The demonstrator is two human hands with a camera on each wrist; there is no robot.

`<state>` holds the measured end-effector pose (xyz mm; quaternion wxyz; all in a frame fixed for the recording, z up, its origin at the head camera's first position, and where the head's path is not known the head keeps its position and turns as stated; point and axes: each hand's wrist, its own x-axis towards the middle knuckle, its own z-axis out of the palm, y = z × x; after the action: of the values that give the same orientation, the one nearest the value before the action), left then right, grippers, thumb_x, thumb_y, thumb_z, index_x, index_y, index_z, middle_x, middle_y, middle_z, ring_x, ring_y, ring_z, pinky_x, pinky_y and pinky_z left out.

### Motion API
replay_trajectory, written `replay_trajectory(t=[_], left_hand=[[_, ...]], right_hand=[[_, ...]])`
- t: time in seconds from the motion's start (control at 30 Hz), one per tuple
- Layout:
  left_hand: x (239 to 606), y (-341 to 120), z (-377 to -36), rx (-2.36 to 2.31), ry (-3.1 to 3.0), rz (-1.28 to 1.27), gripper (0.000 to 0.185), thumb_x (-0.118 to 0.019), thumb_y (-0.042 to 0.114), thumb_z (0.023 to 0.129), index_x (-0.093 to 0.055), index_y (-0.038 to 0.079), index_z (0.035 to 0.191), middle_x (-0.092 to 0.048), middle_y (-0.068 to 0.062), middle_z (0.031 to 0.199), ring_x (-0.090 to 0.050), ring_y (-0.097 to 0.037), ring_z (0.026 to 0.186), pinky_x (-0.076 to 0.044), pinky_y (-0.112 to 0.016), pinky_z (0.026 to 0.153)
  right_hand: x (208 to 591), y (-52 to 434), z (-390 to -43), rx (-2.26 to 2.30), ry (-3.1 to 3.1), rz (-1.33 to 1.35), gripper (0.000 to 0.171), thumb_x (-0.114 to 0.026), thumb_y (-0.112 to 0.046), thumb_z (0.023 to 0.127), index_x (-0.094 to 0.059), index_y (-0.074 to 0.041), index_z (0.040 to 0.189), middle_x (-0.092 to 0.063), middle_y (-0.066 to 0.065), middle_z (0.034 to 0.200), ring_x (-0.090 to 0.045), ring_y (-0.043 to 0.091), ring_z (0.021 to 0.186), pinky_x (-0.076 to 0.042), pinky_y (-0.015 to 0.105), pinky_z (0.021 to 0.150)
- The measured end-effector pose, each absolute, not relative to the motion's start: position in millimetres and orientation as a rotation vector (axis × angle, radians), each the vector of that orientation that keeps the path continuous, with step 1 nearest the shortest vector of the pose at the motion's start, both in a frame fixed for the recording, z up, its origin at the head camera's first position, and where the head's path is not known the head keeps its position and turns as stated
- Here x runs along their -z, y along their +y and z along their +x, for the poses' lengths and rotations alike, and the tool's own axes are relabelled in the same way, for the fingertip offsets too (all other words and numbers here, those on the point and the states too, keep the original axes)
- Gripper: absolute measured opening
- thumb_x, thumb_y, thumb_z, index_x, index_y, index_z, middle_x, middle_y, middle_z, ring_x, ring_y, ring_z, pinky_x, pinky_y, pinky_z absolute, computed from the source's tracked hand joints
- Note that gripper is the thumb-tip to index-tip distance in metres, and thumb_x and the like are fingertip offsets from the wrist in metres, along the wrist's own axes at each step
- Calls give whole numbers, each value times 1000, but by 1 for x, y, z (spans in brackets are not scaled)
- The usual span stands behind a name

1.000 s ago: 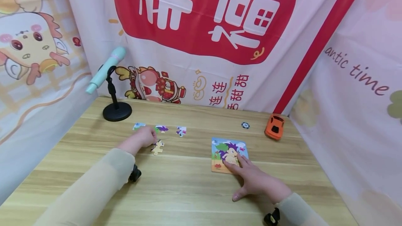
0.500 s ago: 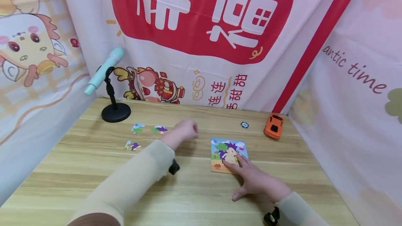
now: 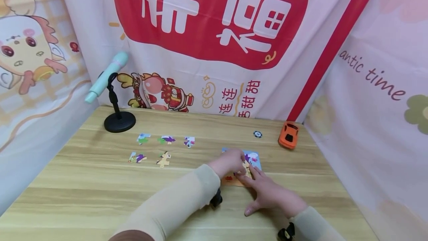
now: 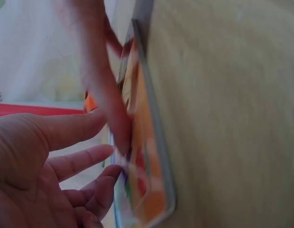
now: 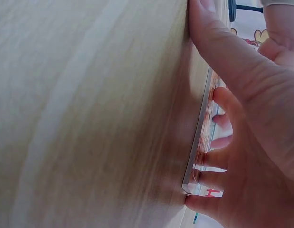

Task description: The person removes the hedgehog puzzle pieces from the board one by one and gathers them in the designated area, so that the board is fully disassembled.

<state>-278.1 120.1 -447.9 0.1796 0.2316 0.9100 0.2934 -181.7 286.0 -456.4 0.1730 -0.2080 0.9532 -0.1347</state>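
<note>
**Both hands at the puzzle board**

The left hand (image 3: 230,161) is hovering over the flat, orange-edged cartoon puzzle board (image 3: 255,158); whether it is pinching a piece cannot be told. The right hand (image 3: 267,192) is pressing straight fingers on the board, lying on the pale wooden table (image 3: 100,189). Five loose colourful puzzle pieces (image 3: 163,158) are lying well apart to the left.

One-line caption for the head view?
Both hands, left hand and right hand, meet over the puzzle board; five loose pieces lie nearby.
</note>
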Motion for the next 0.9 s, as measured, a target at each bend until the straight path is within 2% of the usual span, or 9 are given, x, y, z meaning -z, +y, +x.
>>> replay_trajectory(t=[0.13,0.37,0.67,0.9], left_hand=[[455,131,-275,-842,2599,673,35,-82,25,79,-64,13,106,-59,1,93,-54,-17,80,-47,-31,67],[463,141,-275,-788,2678,650,34,-82,29,79,-60,17,102,-55,0,95,-51,-17,85,-44,-31,71],[459,144,-272,-854,2640,629,35,-82,24,78,-62,15,106,-58,0,96,-53,-17,85,-46,-31,69],[458,142,-273,-972,2568,597,36,-82,18,80,-60,14,108,-56,0,95,-53,-18,82,-47,-30,64]], right_hand=[[456,286,-181,403,2702,-612,111,-77,-70,59,-35,-32,154,-9,29,159,-5,48,144,-21,65,108],[455,286,-181,422,2694,-603,109,-78,-68,60,-39,-27,152,-5,28,160,-4,46,145,-20,63,110],[451,282,-163,455,2749,-342,107,-80,-67,58,-37,-39,152,-4,35,157,-12,53,141,-23,65,107],[451,280,-154,423,2786,-321,102,-77,-67,64,-37,-36,152,-11,37,154,-16,53,141,-23,63,108]])
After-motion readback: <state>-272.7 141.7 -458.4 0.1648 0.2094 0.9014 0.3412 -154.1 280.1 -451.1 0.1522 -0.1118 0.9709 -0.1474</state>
